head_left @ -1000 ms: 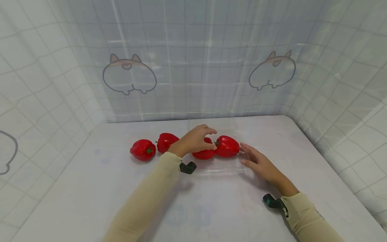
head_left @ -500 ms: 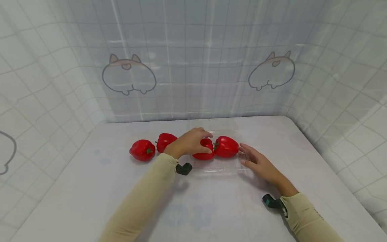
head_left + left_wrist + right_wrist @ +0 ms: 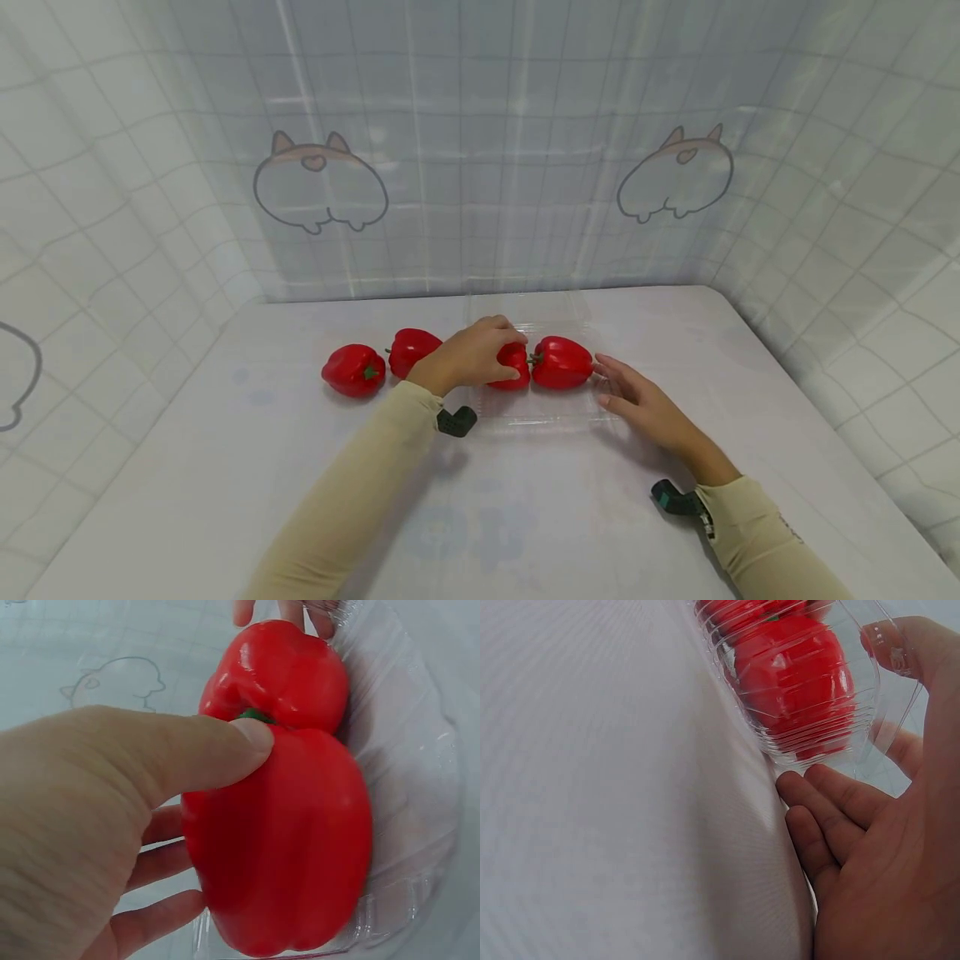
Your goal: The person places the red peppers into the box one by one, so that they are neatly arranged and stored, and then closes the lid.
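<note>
My left hand (image 3: 476, 354) holds a red bell pepper (image 3: 289, 847) within a clear plastic container (image 3: 540, 408). In the left wrist view the thumb lies over the pepper's upper side and the fingers lie along its far flank. A second red bell pepper (image 3: 562, 363) sits in the container to the right, touching the held one, its green stem (image 3: 259, 715) facing it. At the container's right end is my right hand (image 3: 648, 408). In the right wrist view its loosely extended fingers touch or nearly touch the ribbed wall, with the thumb by the rim.
Two more red bell peppers lie on the white table left of the container: one farther left (image 3: 354, 371), another (image 3: 411, 350) partly behind my left wrist. The container's raised clear lid (image 3: 528, 307) is at the back. Tiled-pattern curtains (image 3: 480, 183) enclose the table's back and sides.
My left hand has shifted slightly left and its grasp has closed round the left pepper in the container. That pepper has moved slightly right and back. The right hand has stayed still.
</note>
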A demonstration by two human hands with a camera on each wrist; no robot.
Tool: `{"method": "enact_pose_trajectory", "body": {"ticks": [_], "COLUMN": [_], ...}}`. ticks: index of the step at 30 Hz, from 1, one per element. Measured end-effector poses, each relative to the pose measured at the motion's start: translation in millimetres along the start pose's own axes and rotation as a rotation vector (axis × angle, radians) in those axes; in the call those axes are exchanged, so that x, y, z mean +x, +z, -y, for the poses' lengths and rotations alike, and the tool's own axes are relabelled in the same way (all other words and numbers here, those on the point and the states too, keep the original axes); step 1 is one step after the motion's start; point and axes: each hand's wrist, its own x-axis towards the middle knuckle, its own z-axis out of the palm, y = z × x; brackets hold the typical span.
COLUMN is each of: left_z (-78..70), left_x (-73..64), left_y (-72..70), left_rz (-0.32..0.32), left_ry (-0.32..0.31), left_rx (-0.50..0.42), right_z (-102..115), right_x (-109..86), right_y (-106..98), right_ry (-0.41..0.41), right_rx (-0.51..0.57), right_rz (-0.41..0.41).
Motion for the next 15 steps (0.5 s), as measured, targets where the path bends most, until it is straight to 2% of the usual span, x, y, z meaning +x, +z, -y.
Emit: {"method": "enact_pose_trajectory", "body": {"ticks": [15], "left_z": [-0.3], "left_x": [2.6], "left_y": [4.0], "left_rz": [-0.032], "left_ry": [0.014], "left_rx": [0.006], "right_z": [4.4], "right_x": [-1.9], "right_y": [-0.7], "right_ry": [0.033], "right_rx": [0.014], "right_rz": [0.002]}}
